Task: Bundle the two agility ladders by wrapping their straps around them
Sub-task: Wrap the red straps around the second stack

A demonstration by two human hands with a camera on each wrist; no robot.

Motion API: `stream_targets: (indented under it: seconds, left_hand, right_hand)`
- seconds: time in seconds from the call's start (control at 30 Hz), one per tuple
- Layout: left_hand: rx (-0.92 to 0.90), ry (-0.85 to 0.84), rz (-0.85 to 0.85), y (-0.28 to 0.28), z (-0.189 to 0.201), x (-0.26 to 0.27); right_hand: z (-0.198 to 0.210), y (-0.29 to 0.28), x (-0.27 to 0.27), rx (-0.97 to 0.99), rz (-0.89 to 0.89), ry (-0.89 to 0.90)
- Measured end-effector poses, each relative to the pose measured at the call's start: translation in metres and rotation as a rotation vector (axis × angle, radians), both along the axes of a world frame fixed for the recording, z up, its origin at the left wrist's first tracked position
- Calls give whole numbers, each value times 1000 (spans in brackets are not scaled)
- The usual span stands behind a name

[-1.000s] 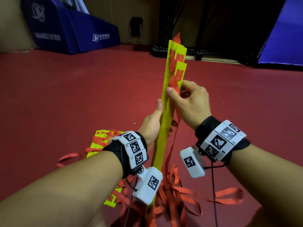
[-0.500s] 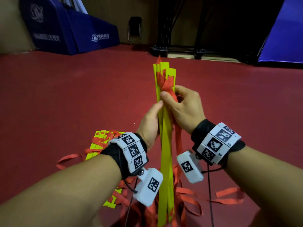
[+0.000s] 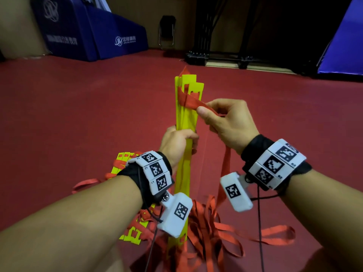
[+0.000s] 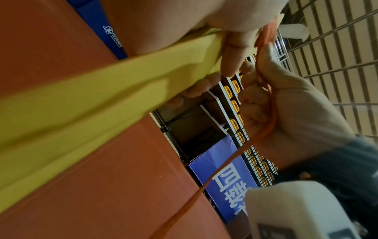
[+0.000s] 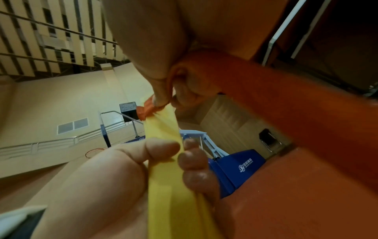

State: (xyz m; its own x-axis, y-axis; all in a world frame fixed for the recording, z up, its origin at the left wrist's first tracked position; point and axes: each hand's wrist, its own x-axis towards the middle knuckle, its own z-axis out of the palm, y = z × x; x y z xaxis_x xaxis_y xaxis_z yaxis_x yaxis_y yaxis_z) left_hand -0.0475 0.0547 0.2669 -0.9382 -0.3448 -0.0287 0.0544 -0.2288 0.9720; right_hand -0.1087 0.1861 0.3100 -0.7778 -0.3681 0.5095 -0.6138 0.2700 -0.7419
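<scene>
Head view. The left hand point(image 3: 177, 143) is wrapped around the upright stack of yellow rungs point(image 3: 186, 114), gripping it below the red strap point(image 3: 189, 100). The right hand point(image 3: 227, 122), just right of the stack, pinches that strap between thumb and fingers. The strap now crosses the stack's upper part at a slant; half a second earlier the right hand lay against the stack with the strap bunched there, so it has since drawn away to the right, pulling the strap taut. This probably marks the first turn of the wrap being started. Over the last second the stack has also swung from a rightward lean to near upright. The second ladder point(image 3: 127, 163) lies on the red floor point(image 3: 78, 114) left of the stack, behind the left wrist, with loose strap tangled at the stack's foot; it appears not yet bundled.

Left wrist view. Fingers point(image 4: 231, 53) curl around the yellow rungs point(image 4: 102, 90); beyond the stack, the right hand point(image 4: 286, 110) grips the strap point(image 4: 266, 40), which trails downward.

Right wrist view. Thumb and fingers point(image 5: 161, 90) nip the strap point(image 5: 146, 111) at the stack's top point(image 5: 161, 126); the left hand point(image 5: 114, 169) clasps the stack below.
</scene>
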Motion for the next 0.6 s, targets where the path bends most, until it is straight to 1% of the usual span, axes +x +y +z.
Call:
stream_targets:
  seconds: [0.07, 0.1, 0.17, 0.23, 0.33, 0.4, 0.5, 0.6]
  left_hand:
    - [32, -1, 25, -2, -1, -1]
    - [40, 0, 23, -2, -1, 0]
    - [47, 15, 10, -1, 0, 2]
    - [68, 23, 9, 0, 1, 3]
    - [86, 29, 3, 2, 4, 2]
    - [82, 50, -11, 2, 5, 3]
    - [94, 50, -31, 3, 5, 5]
    - [130, 65, -82, 2, 6, 5]
  right_hand:
    - [2, 4, 0, 6, 14, 96]
    - [3, 5, 0, 0, 36, 114]
    - [2, 5, 2, -21, 105, 94]
    - [1, 4, 4, -14, 168, 29]
    - [-2, 3, 7, 18, 257, -115]
    - [-5, 0, 11, 23, 285, -212]
    - [-9, -5, 17, 15, 276, -290]
    - [-12, -9, 17, 3, 199, -356]
